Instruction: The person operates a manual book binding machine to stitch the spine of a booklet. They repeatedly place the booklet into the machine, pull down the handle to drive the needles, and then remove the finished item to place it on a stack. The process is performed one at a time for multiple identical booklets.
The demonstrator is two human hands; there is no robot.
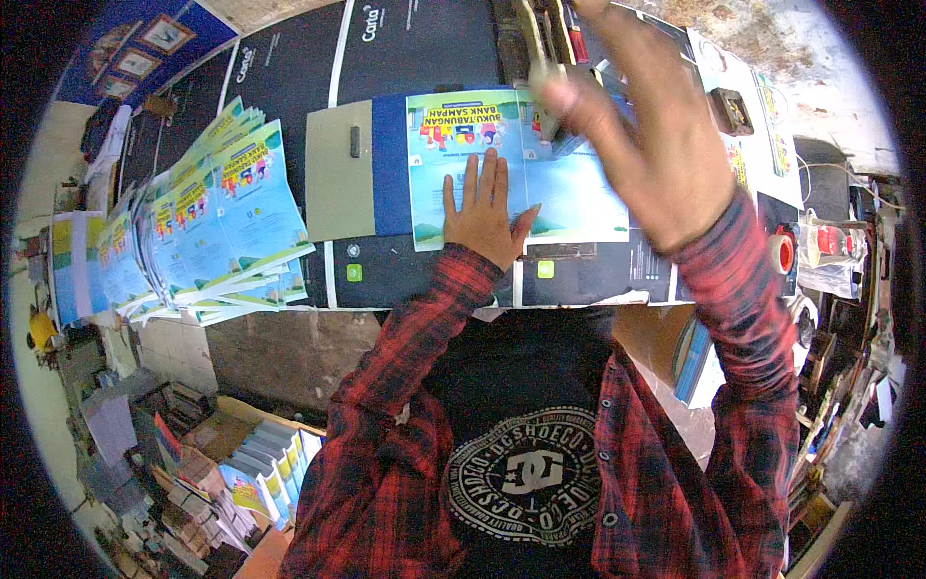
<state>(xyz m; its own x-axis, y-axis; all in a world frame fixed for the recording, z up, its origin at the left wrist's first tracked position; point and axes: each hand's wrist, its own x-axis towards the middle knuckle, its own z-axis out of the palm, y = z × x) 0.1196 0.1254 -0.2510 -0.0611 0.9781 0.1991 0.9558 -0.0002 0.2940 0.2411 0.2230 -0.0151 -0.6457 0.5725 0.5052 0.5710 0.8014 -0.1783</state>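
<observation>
My left hand lies flat on a printed cover sheet, its fingers spread. The sheet is light blue and green with colourful lettering, upside down to me, and a crease or line runs down its middle. Beneath its left side are a blue strip and a grey board bearing a small dark bar. My right hand is raised over the sheet's right part, smeared by motion. By its thumb stands a long, worn tool with a pale arm; whether my fingers grip it is hidden.
To the left, a fanned pile of similar printed sheets overhangs the dark table. At the right are a red tape roll, a small brown block and a plastic bottle. Bound books stand below left.
</observation>
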